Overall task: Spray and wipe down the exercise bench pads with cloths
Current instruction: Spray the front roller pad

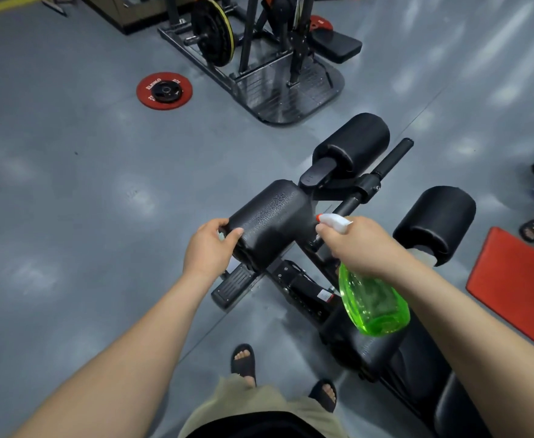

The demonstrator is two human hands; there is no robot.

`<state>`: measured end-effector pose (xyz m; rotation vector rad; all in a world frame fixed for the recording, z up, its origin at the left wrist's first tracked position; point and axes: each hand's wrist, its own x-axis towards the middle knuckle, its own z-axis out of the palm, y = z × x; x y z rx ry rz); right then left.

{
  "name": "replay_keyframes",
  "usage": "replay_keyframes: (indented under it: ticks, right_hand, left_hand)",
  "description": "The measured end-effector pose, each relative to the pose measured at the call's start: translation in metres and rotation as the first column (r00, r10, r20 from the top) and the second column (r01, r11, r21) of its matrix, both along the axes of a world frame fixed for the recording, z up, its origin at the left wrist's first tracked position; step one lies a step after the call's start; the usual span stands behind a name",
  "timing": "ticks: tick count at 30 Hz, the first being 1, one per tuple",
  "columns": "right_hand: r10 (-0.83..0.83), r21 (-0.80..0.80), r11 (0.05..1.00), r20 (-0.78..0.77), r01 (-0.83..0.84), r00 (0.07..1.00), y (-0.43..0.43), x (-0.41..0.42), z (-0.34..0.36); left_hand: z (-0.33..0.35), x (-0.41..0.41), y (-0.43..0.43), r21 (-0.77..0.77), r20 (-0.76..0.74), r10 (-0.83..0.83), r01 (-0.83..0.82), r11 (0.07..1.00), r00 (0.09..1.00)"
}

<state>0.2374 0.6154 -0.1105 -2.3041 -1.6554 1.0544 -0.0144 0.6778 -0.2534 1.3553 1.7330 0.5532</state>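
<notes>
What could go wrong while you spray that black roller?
The left hand grips the end of the wet roller pad, close to where the spray bottle in the right hand points, so spray may hit its fingers. Drops might also run off onto the smooth floor by the sandals, making it slippery.
</notes>
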Motion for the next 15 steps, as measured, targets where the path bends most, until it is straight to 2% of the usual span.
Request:
replay_keyframes:
  ticks: [3, 9, 15]
  right_hand:
    - [-0.038, 0.004, 0.999, -0.027, 0.039, 0.999, -0.004, -0.003, -0.001]
    - [0.004, -0.002, 1.000, -0.104, -0.004, 0.995, -0.026, -0.025, -0.008]
    - [-0.095, 0.024, 0.995, -0.086, 0.097, 0.992, -0.040, -0.047, -0.030]
  left_hand:
    - [-0.001, 0.001, 0.000, -0.021, 0.014, 0.009, -0.009, 1.000, 1.000]
    - [-0.007, -0.003, -0.004, -0.077, 0.067, 0.006, 0.000, 0.997, 0.998]
    - [-0.008, -0.004, -0.003, -0.047, 0.058, 0.018, -0.015, 0.999, 0.998]
